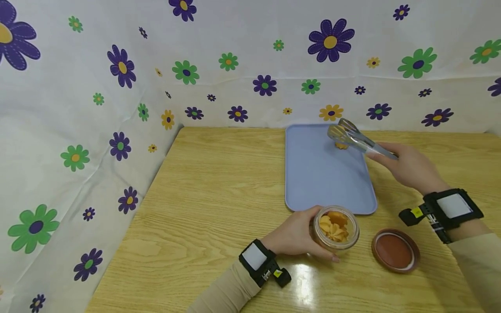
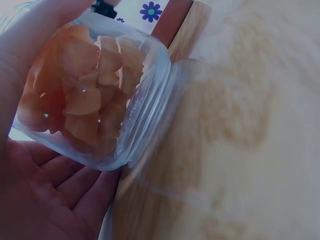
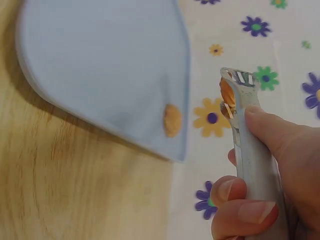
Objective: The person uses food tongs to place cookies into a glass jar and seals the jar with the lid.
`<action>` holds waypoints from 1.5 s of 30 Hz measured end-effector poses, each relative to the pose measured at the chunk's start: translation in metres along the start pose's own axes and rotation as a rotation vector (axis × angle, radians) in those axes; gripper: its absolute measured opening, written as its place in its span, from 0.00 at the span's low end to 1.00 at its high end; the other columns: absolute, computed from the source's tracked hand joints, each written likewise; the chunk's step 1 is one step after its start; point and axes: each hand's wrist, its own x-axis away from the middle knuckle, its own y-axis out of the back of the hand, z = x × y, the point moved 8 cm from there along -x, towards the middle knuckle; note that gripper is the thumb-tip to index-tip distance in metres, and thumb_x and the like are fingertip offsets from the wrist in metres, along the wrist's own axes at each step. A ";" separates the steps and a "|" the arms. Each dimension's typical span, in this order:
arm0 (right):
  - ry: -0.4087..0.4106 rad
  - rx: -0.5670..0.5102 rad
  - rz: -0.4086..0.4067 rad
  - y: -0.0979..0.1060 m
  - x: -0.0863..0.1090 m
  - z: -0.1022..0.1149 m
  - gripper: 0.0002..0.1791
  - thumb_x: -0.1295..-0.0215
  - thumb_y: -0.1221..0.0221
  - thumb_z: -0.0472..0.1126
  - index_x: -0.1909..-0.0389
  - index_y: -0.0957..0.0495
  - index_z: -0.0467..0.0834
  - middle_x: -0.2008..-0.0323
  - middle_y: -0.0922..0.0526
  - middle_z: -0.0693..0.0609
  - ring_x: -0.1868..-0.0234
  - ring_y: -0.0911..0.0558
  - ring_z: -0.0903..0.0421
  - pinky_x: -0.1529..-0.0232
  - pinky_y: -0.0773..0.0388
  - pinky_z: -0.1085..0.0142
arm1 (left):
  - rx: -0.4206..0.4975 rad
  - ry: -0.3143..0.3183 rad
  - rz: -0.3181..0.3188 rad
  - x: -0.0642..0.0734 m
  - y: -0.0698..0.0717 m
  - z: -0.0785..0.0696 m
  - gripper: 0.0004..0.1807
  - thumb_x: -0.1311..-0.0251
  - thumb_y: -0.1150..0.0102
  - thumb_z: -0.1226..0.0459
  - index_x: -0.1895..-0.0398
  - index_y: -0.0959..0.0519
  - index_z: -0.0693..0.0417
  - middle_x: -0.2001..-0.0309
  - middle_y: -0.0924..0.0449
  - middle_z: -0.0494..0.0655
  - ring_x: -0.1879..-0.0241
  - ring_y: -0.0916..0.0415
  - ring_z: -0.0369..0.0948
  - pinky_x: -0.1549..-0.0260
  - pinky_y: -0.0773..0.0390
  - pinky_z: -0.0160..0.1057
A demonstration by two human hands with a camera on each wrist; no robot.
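Note:
My left hand (image 1: 295, 232) grips a clear jar (image 1: 354, 241) from its left side, thumb and fingers round the wall. Several piped butter cookies (image 1: 333, 229) fill the jar, also plain through its wall in the left wrist view. With my right hand (image 1: 411, 167) I hold metal tongs (image 1: 358, 140) above the far right part of a blue tray (image 1: 321, 178). The right wrist view shows a cookie (image 3: 227, 93) pinched between the tong tips. Another cookie (image 3: 172, 120) lies on the tray near its far corner, partly hidden by the tongs in the head view.
A reddish-brown jar lid (image 1: 395, 251) lies with its inside up, right of the jar. The wooden table (image 1: 203, 195) extends left of the tray. A white cloth (image 1: 242, 48) with printed flowers hangs along the back and left.

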 end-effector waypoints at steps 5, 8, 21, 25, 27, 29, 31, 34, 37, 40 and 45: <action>0.035 -0.048 -0.036 0.019 0.033 0.006 0.48 0.29 0.52 0.70 0.24 0.34 0.35 0.45 0.23 0.29 0.57 0.27 0.38 0.71 0.33 0.57 | -0.010 0.005 -0.009 -0.001 0.001 0.000 0.52 0.64 0.16 0.46 0.31 0.30 0.39 0.43 0.20 0.32 0.43 0.25 0.28 0.39 0.25 0.34; 0.026 -0.084 -0.062 0.030 0.054 0.007 0.44 0.27 0.50 0.65 0.25 0.34 0.34 0.54 0.21 0.32 0.65 0.26 0.44 0.77 0.32 0.61 | -0.004 0.013 -0.010 -0.001 0.001 -0.001 0.52 0.65 0.16 0.45 0.30 0.30 0.39 0.43 0.20 0.32 0.43 0.25 0.29 0.39 0.25 0.35; 0.124 -0.146 -0.202 0.055 0.133 0.012 0.27 0.26 0.41 0.41 0.31 0.27 0.30 0.81 0.32 0.50 0.86 0.36 0.58 0.89 0.40 0.64 | 0.013 0.007 0.004 -0.001 -0.001 -0.002 0.53 0.63 0.16 0.46 0.29 0.31 0.41 0.42 0.20 0.34 0.42 0.25 0.29 0.39 0.25 0.35; 0.173 -0.106 -0.264 0.056 0.150 0.017 0.26 0.31 0.37 0.37 0.33 0.24 0.32 0.75 0.21 0.40 0.87 0.35 0.62 0.90 0.40 0.66 | 0.008 0.003 0.003 0.000 0.000 -0.004 0.53 0.63 0.16 0.48 0.28 0.31 0.41 0.41 0.20 0.34 0.42 0.25 0.29 0.39 0.25 0.34; 0.207 -0.064 -0.272 0.053 0.156 0.021 0.27 0.35 0.34 0.36 0.35 0.22 0.33 0.67 0.16 0.33 0.85 0.33 0.65 0.89 0.38 0.68 | 0.007 0.001 -0.001 0.000 0.001 -0.004 0.54 0.63 0.16 0.48 0.28 0.31 0.42 0.41 0.20 0.34 0.42 0.25 0.29 0.38 0.25 0.34; 0.233 -0.006 -0.255 0.048 0.161 0.023 0.28 0.38 0.31 0.37 0.37 0.20 0.34 0.63 0.14 0.30 0.83 0.31 0.68 0.87 0.36 0.70 | 0.004 0.000 -0.002 0.000 0.000 -0.004 0.54 0.63 0.16 0.48 0.28 0.32 0.42 0.41 0.20 0.35 0.42 0.25 0.29 0.38 0.26 0.34; 0.261 0.040 -0.247 0.044 0.166 0.024 0.29 0.41 0.28 0.38 0.38 0.19 0.35 0.62 0.13 0.30 0.81 0.29 0.70 0.86 0.35 0.72 | -0.005 0.003 -0.003 0.000 0.000 -0.003 0.55 0.64 0.16 0.48 0.27 0.32 0.42 0.40 0.20 0.34 0.41 0.25 0.29 0.38 0.26 0.34; 0.306 0.070 -0.236 0.039 0.171 0.025 0.30 0.45 0.26 0.38 0.39 0.17 0.37 0.61 0.12 0.31 0.78 0.25 0.73 0.84 0.32 0.77 | -0.020 0.009 -0.005 0.000 0.000 -0.002 0.56 0.64 0.16 0.46 0.26 0.32 0.42 0.40 0.20 0.34 0.41 0.25 0.29 0.38 0.26 0.34; 0.324 0.059 -0.229 0.035 0.173 0.024 0.30 0.48 0.25 0.37 0.41 0.16 0.37 0.59 0.11 0.31 0.72 0.22 0.76 0.80 0.30 0.81 | -0.032 0.016 -0.007 0.000 0.000 -0.001 0.56 0.64 0.17 0.45 0.26 0.33 0.42 0.40 0.20 0.34 0.41 0.26 0.30 0.38 0.26 0.34; 0.306 0.045 -0.204 0.031 0.173 0.021 0.29 0.47 0.25 0.38 0.41 0.16 0.38 0.58 0.11 0.31 0.70 0.21 0.76 0.80 0.29 0.81 | -0.030 0.018 -0.005 0.000 0.000 -0.001 0.56 0.64 0.17 0.44 0.26 0.33 0.42 0.40 0.21 0.34 0.41 0.26 0.30 0.38 0.26 0.35; 0.310 0.046 -0.186 0.026 0.175 0.019 0.29 0.47 0.25 0.38 0.42 0.15 0.38 0.60 0.10 0.35 0.72 0.22 0.76 0.81 0.29 0.79 | -0.015 0.018 0.001 0.000 -0.001 -0.001 0.56 0.63 0.17 0.45 0.26 0.33 0.42 0.39 0.21 0.35 0.40 0.26 0.30 0.38 0.26 0.34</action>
